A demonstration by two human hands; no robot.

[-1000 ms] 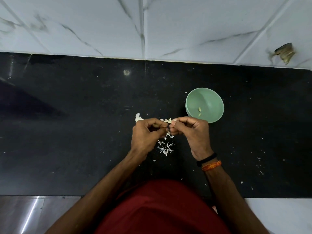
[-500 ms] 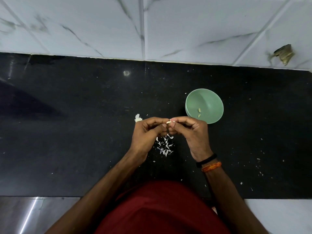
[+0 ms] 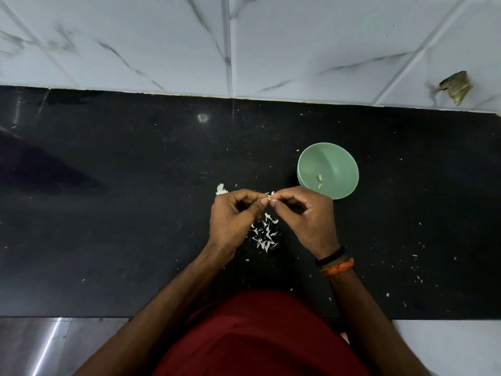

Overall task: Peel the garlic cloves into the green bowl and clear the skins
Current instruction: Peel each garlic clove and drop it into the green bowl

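Note:
My left hand point(image 3: 233, 218) and my right hand point(image 3: 306, 215) meet fingertip to fingertip over the black counter, both pinching a small garlic clove point(image 3: 270, 196) with white skin sticking out of it. Just right of my right hand stands the green bowl point(image 3: 340, 161), holding two peeled cloves point(image 3: 320, 181). A heap of white garlic skins point(image 3: 265, 234) lies on the counter below and between my hands. Another white piece of garlic point(image 3: 221, 189) shows just beyond my left knuckles.
The black counter point(image 3: 108, 213) runs left to right, with a marble tiled wall point(image 3: 244, 44) behind it. Small skin flecks point(image 3: 414, 270) dot the counter at the right. A chipped spot point(image 3: 455, 86) marks the wall at the far right. My red shirt fills the bottom.
My fingertips have shifted slightly on the clove, and a bit more white skin sticks up between them. The bowl and the skin heap have not moved.

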